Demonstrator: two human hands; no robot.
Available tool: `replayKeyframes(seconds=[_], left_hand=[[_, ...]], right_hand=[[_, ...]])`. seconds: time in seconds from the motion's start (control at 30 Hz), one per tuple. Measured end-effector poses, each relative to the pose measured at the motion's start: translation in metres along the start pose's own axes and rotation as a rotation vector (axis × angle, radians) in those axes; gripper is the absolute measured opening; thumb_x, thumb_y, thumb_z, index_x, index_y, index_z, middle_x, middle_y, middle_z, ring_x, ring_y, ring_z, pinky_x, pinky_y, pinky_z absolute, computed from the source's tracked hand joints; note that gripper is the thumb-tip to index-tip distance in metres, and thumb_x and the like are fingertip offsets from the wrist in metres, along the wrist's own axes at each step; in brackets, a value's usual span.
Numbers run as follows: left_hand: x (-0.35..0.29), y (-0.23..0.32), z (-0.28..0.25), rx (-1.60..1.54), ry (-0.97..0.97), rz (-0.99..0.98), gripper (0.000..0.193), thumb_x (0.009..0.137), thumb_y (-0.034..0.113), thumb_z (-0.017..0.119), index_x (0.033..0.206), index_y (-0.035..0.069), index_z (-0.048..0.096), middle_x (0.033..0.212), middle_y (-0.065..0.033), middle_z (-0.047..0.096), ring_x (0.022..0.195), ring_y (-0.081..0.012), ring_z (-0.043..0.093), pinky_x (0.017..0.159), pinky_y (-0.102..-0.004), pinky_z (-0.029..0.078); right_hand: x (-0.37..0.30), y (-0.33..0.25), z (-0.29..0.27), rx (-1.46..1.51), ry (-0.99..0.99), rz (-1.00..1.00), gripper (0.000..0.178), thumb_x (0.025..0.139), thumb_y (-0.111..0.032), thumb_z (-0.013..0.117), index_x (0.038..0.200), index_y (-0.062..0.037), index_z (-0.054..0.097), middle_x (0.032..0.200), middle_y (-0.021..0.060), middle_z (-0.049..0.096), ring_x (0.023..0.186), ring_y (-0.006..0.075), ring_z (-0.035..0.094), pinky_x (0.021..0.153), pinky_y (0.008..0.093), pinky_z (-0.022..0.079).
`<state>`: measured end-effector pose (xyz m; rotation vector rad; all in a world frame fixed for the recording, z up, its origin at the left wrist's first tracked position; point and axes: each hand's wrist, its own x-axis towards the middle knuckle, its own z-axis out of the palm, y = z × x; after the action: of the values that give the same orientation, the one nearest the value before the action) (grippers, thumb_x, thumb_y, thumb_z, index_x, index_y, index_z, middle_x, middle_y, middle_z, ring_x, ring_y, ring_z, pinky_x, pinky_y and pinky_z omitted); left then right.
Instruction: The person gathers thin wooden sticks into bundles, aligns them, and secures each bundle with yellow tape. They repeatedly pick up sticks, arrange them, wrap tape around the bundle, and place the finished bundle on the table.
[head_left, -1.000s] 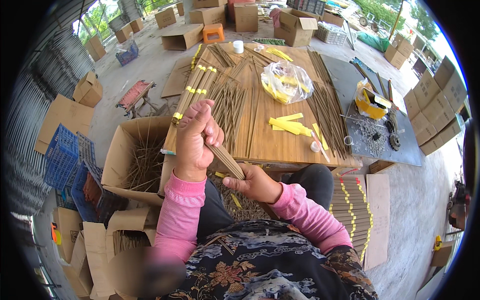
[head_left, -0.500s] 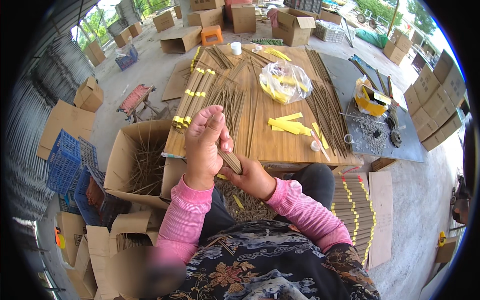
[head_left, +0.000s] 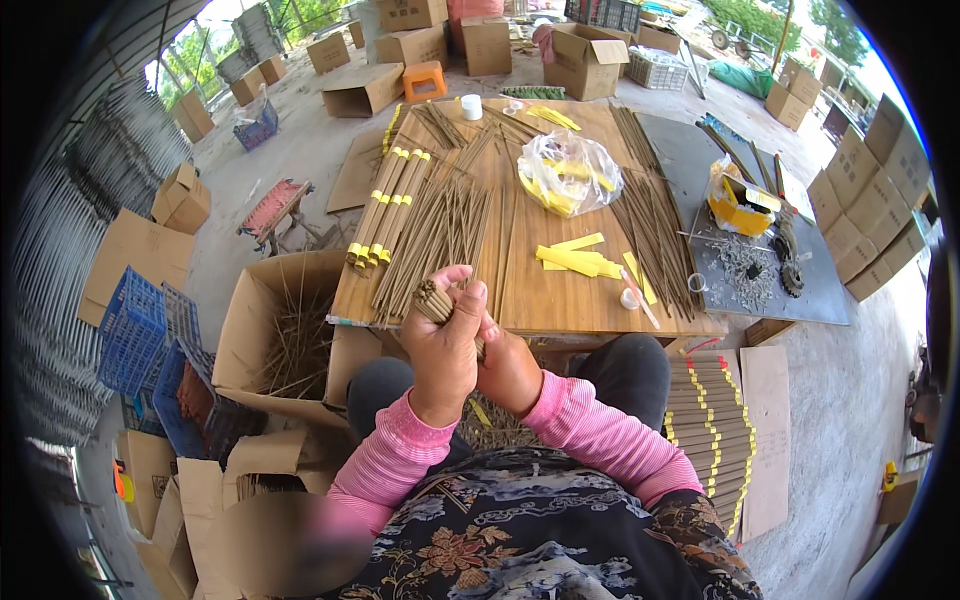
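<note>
The bundle of brown sticks [head_left: 435, 302] sits inside the left hand [head_left: 442, 355], its upper ends poking out above the curled fingers, tilted a little away from the body. The left hand grasps the bundle, thumb pressed along its right side. The right hand [head_left: 510, 372] is just beside it, touching the left and closed around the bundle's lower part, which shows only as a sliver between the two palms.

Just beyond the left hand, loose brown sticks [head_left: 440, 235] lie spread on the wooden table [head_left: 530, 300]. Farther out and to that hand's left are finished-looking bundles with yellow bands [head_left: 390, 215], side by side. Beyond the right hand and to its right lie yellow strips [head_left: 568, 262], with a clear plastic bag [head_left: 572, 172] behind them holding more yellow pieces. Near the strips, closer to the right hand, is a small white container [head_left: 629, 298].

Left of the left hand stands an open cardboard box [head_left: 248, 325] with sticks inside; right of the right hand, below table height, rests a row of banded sticks [head_left: 712, 430].
</note>
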<state>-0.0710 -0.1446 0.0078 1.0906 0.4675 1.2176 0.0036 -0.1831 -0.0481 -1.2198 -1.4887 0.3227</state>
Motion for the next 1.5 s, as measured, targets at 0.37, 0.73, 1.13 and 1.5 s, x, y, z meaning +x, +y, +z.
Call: replayKeyframes(seconds=[0.37, 0.73, 1.13, 1.5], left_hand=[[-0.007, 0.037, 0.012, 0.719, -0.244, 0.401, 0.032, 0.083, 0.01, 0.061, 0.109, -0.005, 0.052, 0.066, 0.0033, 0.05, 0.06, -0.0019, 0.046, 0.056, -0.0188, 0.041], [-0.021, 0.038, 0.024, 1.064, -0.672, 0.254, 0.023, 0.075, 0.006, 0.059, 0.095, -0.002, 0.052, 0.077, -0.0199, 0.058, 0.072, -0.0384, 0.058, 0.06, -0.0391, 0.048], [-0.011, 0.049, 0.049, 0.813, -0.863, -0.287, 0.022, 0.08, 0.011, 0.057, 0.097, -0.001, 0.05, 0.08, -0.0118, 0.058, 0.07, -0.024, 0.057, 0.062, -0.0318, 0.045], [-0.026, 0.04, 0.012, 0.442, -0.74, -0.836, 0.032, 0.096, 0.032, 0.035, 0.099, 0.003, 0.047, 0.073, -0.0003, 0.046, 0.056, -0.0037, 0.039, 0.049, -0.016, 0.034]], right_hand=[[0.008, -0.026, -0.047, 0.163, -0.214, -0.168, 0.065, 0.072, -0.009, 0.064, 0.129, 0.0008, 0.033, 0.122, 0.0202, 0.043, 0.109, 0.033, 0.048, 0.089, 0.0354, 0.042], [0.008, -0.054, -0.093, -0.161, 0.118, -0.284, 0.019, 0.078, -0.02, 0.061, 0.087, -0.0035, 0.056, 0.066, 0.0104, 0.053, 0.057, 0.0272, 0.055, 0.049, 0.0335, 0.044], [-0.006, -0.042, -0.109, 0.042, 0.212, -0.149, 0.011, 0.08, -0.009, 0.059, 0.076, -0.0013, 0.051, 0.059, 0.0106, 0.052, 0.052, 0.0261, 0.055, 0.046, 0.0317, 0.043], [-0.031, -0.024, -0.082, 0.385, 0.0, 0.185, 0.017, 0.089, -0.016, 0.051, 0.081, -0.0007, 0.05, 0.064, 0.0056, 0.056, 0.057, 0.0134, 0.056, 0.052, 0.026, 0.045]])
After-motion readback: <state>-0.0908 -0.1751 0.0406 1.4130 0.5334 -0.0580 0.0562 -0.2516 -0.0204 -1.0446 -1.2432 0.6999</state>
